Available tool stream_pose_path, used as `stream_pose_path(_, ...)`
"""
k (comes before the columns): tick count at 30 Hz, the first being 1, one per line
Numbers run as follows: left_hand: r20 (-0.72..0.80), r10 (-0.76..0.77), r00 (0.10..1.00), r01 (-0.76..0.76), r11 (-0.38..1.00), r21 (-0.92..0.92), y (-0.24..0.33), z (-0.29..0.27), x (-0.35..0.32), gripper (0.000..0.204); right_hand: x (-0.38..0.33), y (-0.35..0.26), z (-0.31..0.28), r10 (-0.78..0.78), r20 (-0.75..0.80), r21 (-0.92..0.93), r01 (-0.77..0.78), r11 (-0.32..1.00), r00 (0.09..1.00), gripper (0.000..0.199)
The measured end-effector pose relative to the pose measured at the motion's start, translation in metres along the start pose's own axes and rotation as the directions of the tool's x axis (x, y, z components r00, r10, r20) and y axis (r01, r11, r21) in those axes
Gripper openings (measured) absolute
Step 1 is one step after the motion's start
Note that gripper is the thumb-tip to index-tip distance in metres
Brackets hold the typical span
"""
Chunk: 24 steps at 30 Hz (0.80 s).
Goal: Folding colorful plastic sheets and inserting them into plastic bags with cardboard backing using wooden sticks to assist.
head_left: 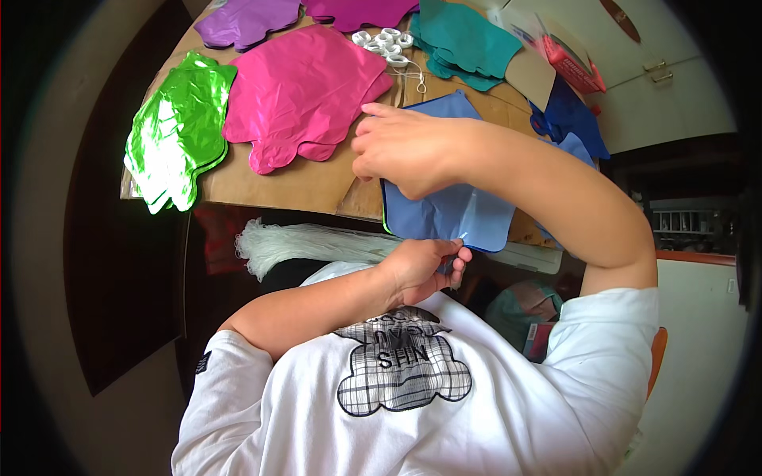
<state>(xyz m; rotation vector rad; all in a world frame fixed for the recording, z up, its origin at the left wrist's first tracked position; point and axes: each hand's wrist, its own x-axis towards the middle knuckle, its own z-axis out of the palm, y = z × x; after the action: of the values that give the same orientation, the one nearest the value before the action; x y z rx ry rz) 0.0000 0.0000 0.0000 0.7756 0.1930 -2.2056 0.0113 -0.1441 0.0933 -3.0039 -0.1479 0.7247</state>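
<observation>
from where i stand, the person's left hand (pixel 425 266) is closed into a pinch, thumb pressed toward curled fingers, gripping the near edge of a flat blue foil balloon (pixel 486 216). that balloon lies at the table's near edge, partly on the cardboard (pixel 262 192) and partly reaching out toward the person's chest. the right hand (pixel 405 147) arches across above it, palm down, fingers loosely bent and pointing left, the index straighter than the others; i can't tell whether its fingertips hold anything thin. just left of those fingertips sits a stack of pink foil balloons (pixel 309 91), with shiny green ones (pixel 178 127) beside it. beyond the right hand there are white rings (pixel 389 46) in a cluster and teal foil (pixel 468 40). a hank of pale thread (pixel 309 242) lies below the table edge, near the left wrist.
</observation>
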Motion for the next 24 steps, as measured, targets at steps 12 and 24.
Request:
stream_pose_path(12, -0.049, 0.036, 0.998, -0.026, 0.979, 0.204, -0.001, 0.009, -0.007, 0.013, 0.015, -0.004, -0.004, 0.001, 0.128, -0.302, 0.038, 0.953, 0.992, 0.023)
stream_pose_path(24, 0.023, -0.009, 1.000, 0.008, 0.999, 0.040, 0.001, -0.002, 0.006, 0.013, -0.005, 0.042, 0.006, 0.017, -0.087, -0.162, -0.031, 0.986, 0.996, 0.012)
